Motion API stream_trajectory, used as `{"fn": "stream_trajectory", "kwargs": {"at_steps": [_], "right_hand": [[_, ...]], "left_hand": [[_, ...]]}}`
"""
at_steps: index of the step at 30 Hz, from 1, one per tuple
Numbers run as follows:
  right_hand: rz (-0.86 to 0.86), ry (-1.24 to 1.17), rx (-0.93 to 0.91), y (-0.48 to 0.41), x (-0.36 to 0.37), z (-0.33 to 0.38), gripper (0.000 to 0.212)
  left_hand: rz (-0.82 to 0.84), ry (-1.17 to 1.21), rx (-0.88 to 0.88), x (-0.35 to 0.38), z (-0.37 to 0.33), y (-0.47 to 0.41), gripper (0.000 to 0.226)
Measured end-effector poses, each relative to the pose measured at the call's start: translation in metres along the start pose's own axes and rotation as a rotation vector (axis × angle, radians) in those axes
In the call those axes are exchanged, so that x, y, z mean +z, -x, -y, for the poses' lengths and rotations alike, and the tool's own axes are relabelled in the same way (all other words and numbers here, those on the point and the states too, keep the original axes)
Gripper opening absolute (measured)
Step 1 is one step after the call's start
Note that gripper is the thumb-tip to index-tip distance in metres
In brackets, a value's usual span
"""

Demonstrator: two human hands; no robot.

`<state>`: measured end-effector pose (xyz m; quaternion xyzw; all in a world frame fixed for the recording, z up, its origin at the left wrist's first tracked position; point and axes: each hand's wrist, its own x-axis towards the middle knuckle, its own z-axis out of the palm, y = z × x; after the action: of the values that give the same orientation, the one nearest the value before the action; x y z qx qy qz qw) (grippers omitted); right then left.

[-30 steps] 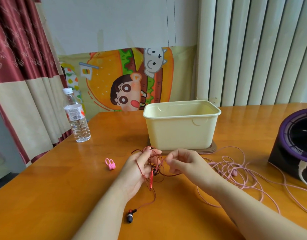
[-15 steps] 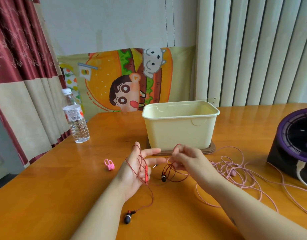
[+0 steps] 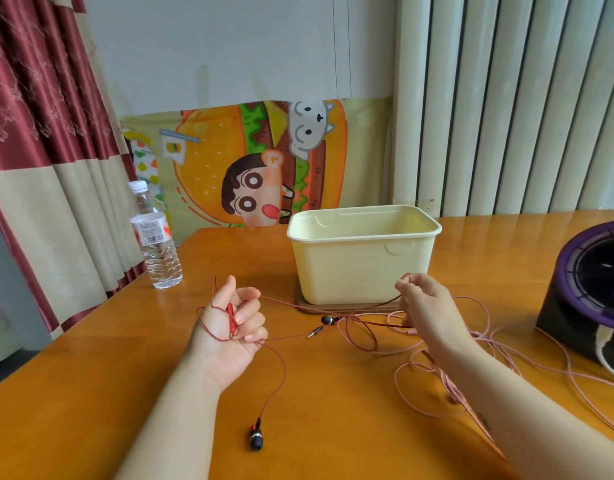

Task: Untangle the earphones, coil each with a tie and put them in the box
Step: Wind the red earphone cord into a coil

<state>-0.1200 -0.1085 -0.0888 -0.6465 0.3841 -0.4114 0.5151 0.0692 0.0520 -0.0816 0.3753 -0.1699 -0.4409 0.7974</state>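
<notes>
My left hand (image 3: 234, 325) is palm up with fingers curled round the red earphone cord (image 3: 359, 332), which loops over the palm and thumb. One black earbud (image 3: 256, 438) lies on the table near my left forearm; the other earbud (image 3: 328, 320) and the jack plug (image 3: 315, 330) lie between my hands. My right hand (image 3: 425, 308) pinches the red cord up in front of the cream box (image 3: 364, 261). The pink earphone cord (image 3: 489, 355) lies in loose loops under and right of my right arm.
A water bottle (image 3: 154, 240) stands at the table's left edge. A purple and black round device (image 3: 591, 289) sits at the right. The box rests on a brown mat (image 3: 300, 301). Curtains hang at the left, blinds behind.
My hands have moved apart, drawing the red cord out between them. My left fingers have curled over the cord. The second earbud and plug now lie on the table.
</notes>
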Motion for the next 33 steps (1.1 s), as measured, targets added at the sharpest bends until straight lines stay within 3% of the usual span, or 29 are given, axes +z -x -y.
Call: {"fn": "stream_trajectory", "kwargs": {"at_steps": [5,9,13,17,20,22,23,27,31,33], "right_hand": [[0.023,0.368,-0.137,-0.004,-0.004,-0.005,0.012],[0.069,0.468,-0.160,-0.001,0.000,-0.006,0.012],[0.150,0.484,-0.088,-0.003,-0.001,-0.011,0.007],[0.155,0.581,-0.036,-0.003,-0.001,-0.015,0.035],[0.019,0.794,-0.240,0.002,0.000,-0.014,0.053],[0.018,0.838,-0.463,0.009,0.005,-0.010,0.038],[0.113,0.821,-0.508,0.012,0.008,-0.009,0.030],[0.504,0.982,-0.487,0.020,0.025,-0.020,0.027],[0.420,0.904,-0.479,0.017,0.024,-0.021,0.013],[0.350,0.732,-0.425,0.016,0.022,-0.021,0.012]], "left_hand": [[-0.102,-0.019,0.167,-0.008,-0.003,-0.004,0.032],[-0.189,-0.443,0.330,-0.008,0.006,-0.007,0.024],[-0.089,-0.545,0.175,-0.001,0.015,-0.003,0.023],[-0.069,-0.731,0.069,0.003,0.026,-0.003,0.025],[-0.010,-0.851,-0.002,0.008,0.034,-0.002,0.026],[0.016,-0.881,-0.037,0.010,0.037,-0.001,0.028],[0.018,-0.889,-0.045,0.010,0.038,-0.001,0.028],[0.028,-0.908,-0.074,0.011,0.042,-0.001,0.028],[0.029,-0.888,-0.095,0.010,0.043,0.000,0.026],[0.012,-0.867,-0.096,0.009,0.043,-0.001,0.026]]}}
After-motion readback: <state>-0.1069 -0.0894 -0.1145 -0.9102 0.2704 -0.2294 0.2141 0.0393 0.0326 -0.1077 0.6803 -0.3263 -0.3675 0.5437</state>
